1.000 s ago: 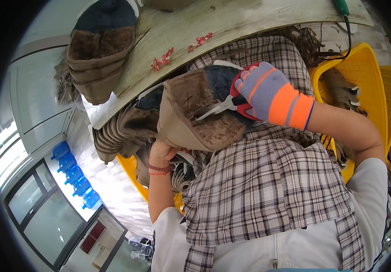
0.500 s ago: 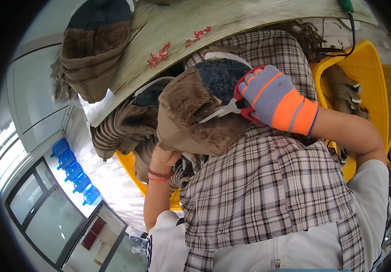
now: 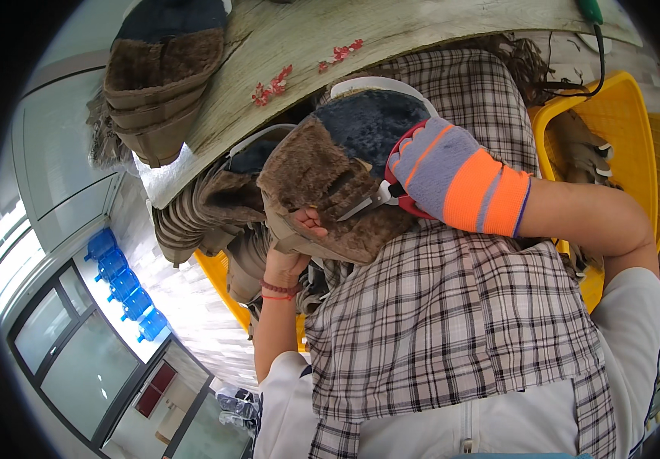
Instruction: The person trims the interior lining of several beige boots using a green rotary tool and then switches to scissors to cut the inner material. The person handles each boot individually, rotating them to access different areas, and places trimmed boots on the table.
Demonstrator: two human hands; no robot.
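Over my lap is a plush-lined slipper [image 3: 307, 164], with brown fur lining, a dark blue plush part and a pale rim at the far end. My left hand [image 3: 299, 245], bare with a red beaded bracelet, grips its near left edge; the fingertips show against the fur and the rest is partly hidden beneath. My right hand [image 3: 444, 172], in a grey and orange knit glove, is closed round red-handled scissors [image 3: 362, 206]. Their blades lie at the fur by the slipper's opening, pointing toward my left fingertips. Whether the blades touch the fur, I cannot tell.
A stack of similar slippers [image 3: 158, 99] stands on the worn wooden table [image 3: 299, 46] at the far left. More nested slippers [image 3: 192, 222] hang below its edge. Yellow baskets [image 3: 636, 138] sit at the right, another [image 3: 215, 274] at the left. Plaid cloth [image 3: 452, 306] covers my lap.
The slipper has shifted slightly left and turned. My left fingertips now show over its edge, where they were hidden before. My right hand and the scissors have moved a little left.
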